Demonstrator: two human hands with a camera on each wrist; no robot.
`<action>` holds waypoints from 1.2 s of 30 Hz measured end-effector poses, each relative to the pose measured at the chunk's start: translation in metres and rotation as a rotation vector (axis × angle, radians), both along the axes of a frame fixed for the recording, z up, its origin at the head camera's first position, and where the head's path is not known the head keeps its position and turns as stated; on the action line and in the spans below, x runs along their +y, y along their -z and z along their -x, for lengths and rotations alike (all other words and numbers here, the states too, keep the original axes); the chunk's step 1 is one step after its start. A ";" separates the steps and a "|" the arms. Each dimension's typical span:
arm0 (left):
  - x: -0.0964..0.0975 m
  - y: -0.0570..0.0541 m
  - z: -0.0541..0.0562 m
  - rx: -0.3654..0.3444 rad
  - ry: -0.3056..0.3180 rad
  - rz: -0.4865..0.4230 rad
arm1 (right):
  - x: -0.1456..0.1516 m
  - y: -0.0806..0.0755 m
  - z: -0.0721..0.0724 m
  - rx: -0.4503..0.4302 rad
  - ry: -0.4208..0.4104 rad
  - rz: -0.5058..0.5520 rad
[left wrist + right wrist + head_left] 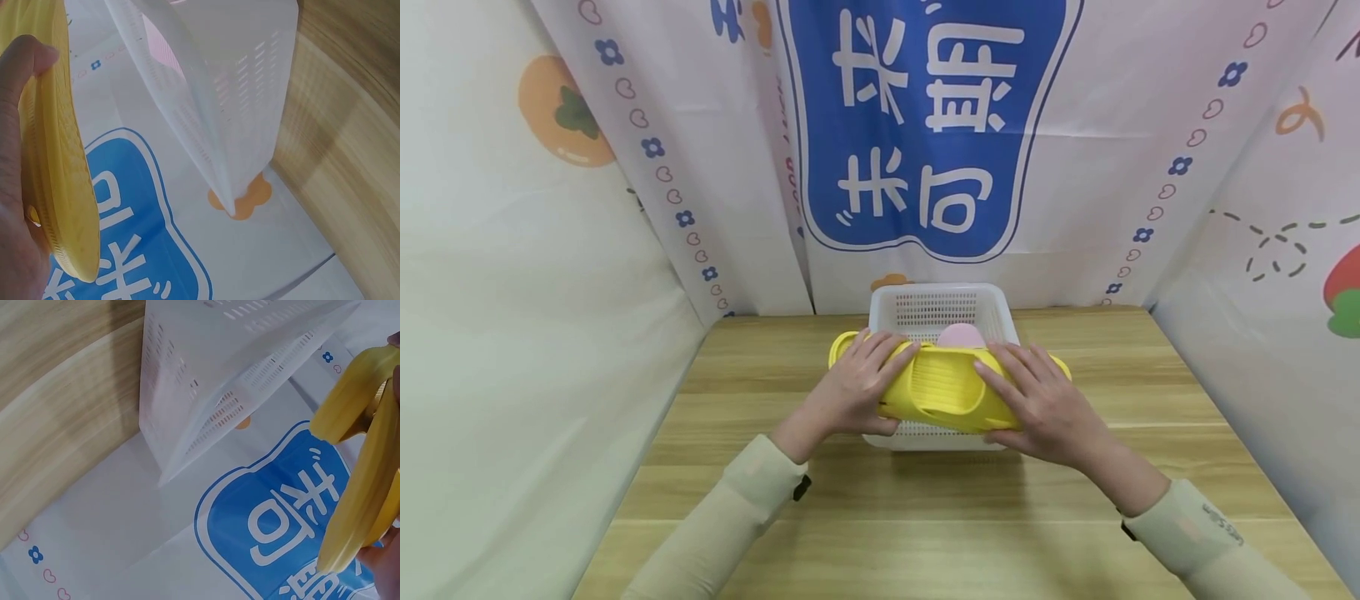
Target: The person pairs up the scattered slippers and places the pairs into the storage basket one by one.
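A pair of yellow slippers point(947, 382), fitted together lengthwise, is held above the front part of a white plastic basket point(996, 304). At their left end my left hand point(855, 387) grips them, fingers over the top and thumb below. My right hand point(1047, 406) holds the right end in a similar way. Ribbed footbed shows between the two straps. In the left wrist view, the slippers' long edge point(69, 187) lies along my hand, apart from the basket. A strap point(353, 394) and a sole point(359, 494) show in the right wrist view.
Inside the basket a rounded pink thing point(961, 336) shows behind the slippers. The basket stands on a wood-grain table point(940, 517), close to the printed cloth point(1090, 208) at the back. Pale cloth walls point(512, 333) rise on both sides.
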State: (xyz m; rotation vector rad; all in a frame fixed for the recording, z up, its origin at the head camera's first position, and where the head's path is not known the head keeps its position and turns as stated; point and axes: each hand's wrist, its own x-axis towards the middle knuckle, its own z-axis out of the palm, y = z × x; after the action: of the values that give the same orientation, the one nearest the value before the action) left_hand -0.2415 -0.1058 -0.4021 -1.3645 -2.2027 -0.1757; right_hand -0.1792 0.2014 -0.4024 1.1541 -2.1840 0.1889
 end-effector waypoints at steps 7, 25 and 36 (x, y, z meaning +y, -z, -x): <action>-0.001 -0.002 0.000 -0.034 0.005 0.012 | 0.009 -0.002 0.000 -0.058 -0.059 -0.051; -0.002 0.002 0.007 -0.051 0.098 -0.006 | 0.013 -0.007 -0.007 -0.074 -0.117 -0.101; -0.001 0.000 0.008 -0.088 0.055 0.046 | 0.011 -0.004 -0.010 -0.043 -0.037 -0.131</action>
State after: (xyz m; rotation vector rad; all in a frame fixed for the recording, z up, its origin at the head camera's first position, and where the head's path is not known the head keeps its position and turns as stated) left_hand -0.2496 -0.1072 -0.4020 -1.4691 -2.2547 -0.2105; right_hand -0.1689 0.2123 -0.3984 1.2741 -2.2413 0.0878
